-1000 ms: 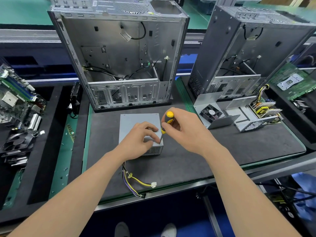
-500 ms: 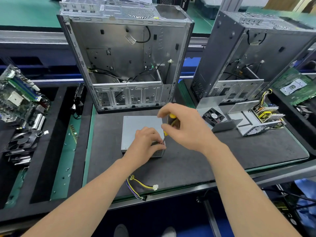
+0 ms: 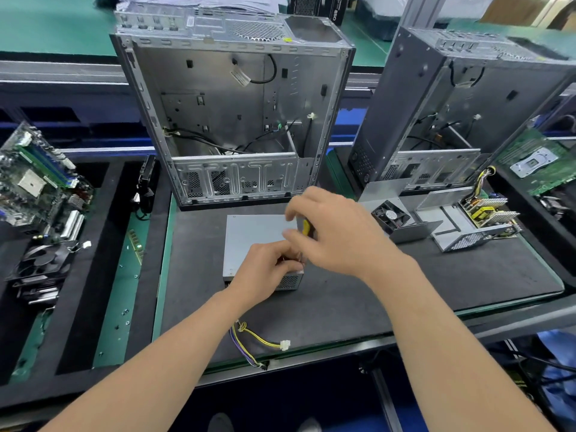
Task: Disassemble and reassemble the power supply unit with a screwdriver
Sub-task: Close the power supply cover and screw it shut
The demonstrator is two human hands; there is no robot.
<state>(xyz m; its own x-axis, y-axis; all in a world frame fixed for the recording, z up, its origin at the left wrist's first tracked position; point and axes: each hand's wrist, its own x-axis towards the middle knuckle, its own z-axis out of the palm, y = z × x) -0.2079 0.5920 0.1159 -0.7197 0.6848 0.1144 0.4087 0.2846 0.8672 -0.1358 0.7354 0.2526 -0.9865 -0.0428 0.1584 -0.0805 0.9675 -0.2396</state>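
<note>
The right hand point(image 3: 336, 235) has rolled over the screwdriver point(image 3: 306, 227) since a second ago, fingers wrapped round its handle. The left hand point(image 3: 265, 272), fingers curled, clasps the lower right corner of the power supply unit point(image 3: 252, 232), mid-frame on the bench point(image 3: 343, 307): likely stiff, weighty metal, best braced by its edges.

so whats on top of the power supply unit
The left hand rests on the near right corner of the power supply unit; the right hand holds a yellow-handled screwdriver over that corner. The hands cover the tip and any screw.
</note>
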